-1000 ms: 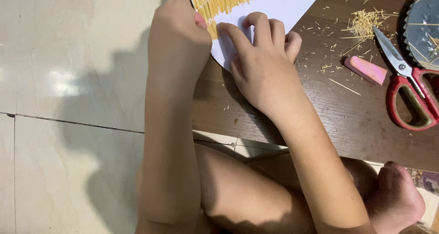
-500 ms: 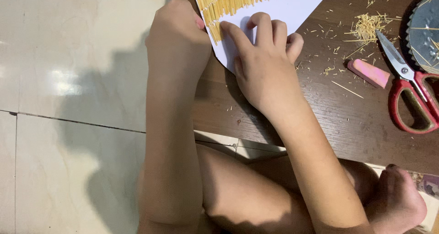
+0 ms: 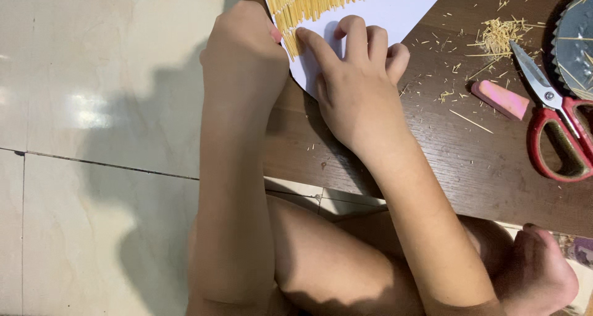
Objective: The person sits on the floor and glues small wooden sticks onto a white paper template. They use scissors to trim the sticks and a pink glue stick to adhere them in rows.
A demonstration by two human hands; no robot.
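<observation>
At the near edge of a dark wooden table [image 3: 432, 168], a person sits on pale floor tiles [image 3: 92, 106], legs folded under the tabletop, both bare hands on a white sheet of paper [image 3: 407, 7].

Left hand [image 3: 247, 56]: curled closed, knuckles up, at the sheet's left edge. Its thumb tip presses against the lower ends of a band of yellow straw strips [image 3: 309, 1] that lie side by side on the paper. Cannot tell whether it pinches a strip; the fingers are hidden under the hand.

Right hand [image 3: 355, 87]: resting flat-ish on the paper's lower corner, holding nothing. Index finger stretched out toward the straw ends, tip just beside the left thumb. Other fingers bent, tips on the white sheet.

The paper runs off the top of view; its pointed corner lies beneath the right palm.

To the right, well apart from the hands: a pink eraser [image 3: 500, 98], then red-handled scissors [image 3: 553, 121], blades pointing up and left. A loose heap of straw clippings [image 3: 500, 35] above the eraser, bits scattered across the wood. A round metal object with a ridged rim [image 3: 574, 41] at the far right edge, partly cut off.
</observation>
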